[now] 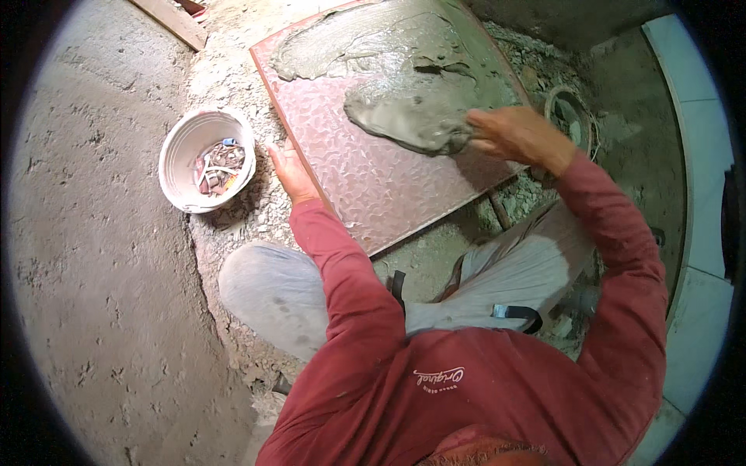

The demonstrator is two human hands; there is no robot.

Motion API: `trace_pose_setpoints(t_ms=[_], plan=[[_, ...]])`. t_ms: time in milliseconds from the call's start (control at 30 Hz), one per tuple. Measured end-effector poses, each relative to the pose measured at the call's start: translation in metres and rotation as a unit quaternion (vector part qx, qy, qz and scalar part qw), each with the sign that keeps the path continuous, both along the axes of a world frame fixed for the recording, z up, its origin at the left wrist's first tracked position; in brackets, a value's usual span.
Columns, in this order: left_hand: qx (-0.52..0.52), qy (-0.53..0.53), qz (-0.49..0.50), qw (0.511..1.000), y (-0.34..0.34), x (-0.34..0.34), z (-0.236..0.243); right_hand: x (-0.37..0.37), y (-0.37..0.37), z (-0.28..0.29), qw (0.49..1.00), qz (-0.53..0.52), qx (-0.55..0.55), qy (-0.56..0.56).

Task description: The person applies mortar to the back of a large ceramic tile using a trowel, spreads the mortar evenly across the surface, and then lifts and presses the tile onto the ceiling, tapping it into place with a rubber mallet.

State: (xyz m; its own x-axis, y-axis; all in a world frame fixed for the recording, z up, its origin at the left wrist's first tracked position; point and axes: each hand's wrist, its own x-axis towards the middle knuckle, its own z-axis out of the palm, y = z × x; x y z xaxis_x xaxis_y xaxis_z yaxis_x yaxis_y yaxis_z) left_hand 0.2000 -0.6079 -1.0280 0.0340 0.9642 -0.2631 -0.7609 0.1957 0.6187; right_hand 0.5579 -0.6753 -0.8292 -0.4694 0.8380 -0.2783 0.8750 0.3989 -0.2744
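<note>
A large square tile (350, 171), its pinkish back patterned with raised swirls, lies tilted in front of me. Wet grey mortar (373, 46) covers its far part and spreads toward the middle. My left hand (294, 172) holds the tile's left edge, with some fingers hidden at the rim. Over the tile's right side, my right hand (513, 136) is closed around a trowel. The trowel's handle is hidden in the fist, and its blade (416, 124) is so coated with mortar that its outline is hard to separate from the mortar on the tile.
A white bucket (172, 175) holding small debris stands left of the tile. Rough rubble (233, 70) surrounds the tile. A concrete surface (109, 233) extends along the left. Beyond my right arm are a round rim (553, 101) and white wall tiles (703, 147). A wooden board (171, 22) lies far left.
</note>
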Motion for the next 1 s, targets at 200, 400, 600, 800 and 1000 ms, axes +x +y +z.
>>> trace_pose_setpoints(t_ms=[200, 400, 600, 800, 1000], plan=[[0.001, 0.032, 0.01, 0.999, -0.002, 0.003, 0.004, 0.056, -0.009, 0.036, 0.949, 0.164, 0.177, -0.203], [0.035, 0.02, -0.009, 0.999, -0.001, 0.01, 0.015, 0.032, 0.063, -0.022, 0.954, 0.139, 0.227, -0.137], [0.002, 0.016, 0.005, 1.0, -0.004, 0.013, 0.014, 0.004, 0.104, -0.013, 0.999, -0.036, -0.024, 0.025], [-0.049, -0.075, -0.052, 0.995, -0.01, 0.013, 0.032, 0.051, 0.047, 0.057, 0.861, -0.366, -0.298, 0.19], [-0.01, -0.007, 0.001, 1.0, -0.005, 0.014, 0.016, 0.03, 0.032, -0.001, 0.776, -0.406, -0.342, 0.341]])
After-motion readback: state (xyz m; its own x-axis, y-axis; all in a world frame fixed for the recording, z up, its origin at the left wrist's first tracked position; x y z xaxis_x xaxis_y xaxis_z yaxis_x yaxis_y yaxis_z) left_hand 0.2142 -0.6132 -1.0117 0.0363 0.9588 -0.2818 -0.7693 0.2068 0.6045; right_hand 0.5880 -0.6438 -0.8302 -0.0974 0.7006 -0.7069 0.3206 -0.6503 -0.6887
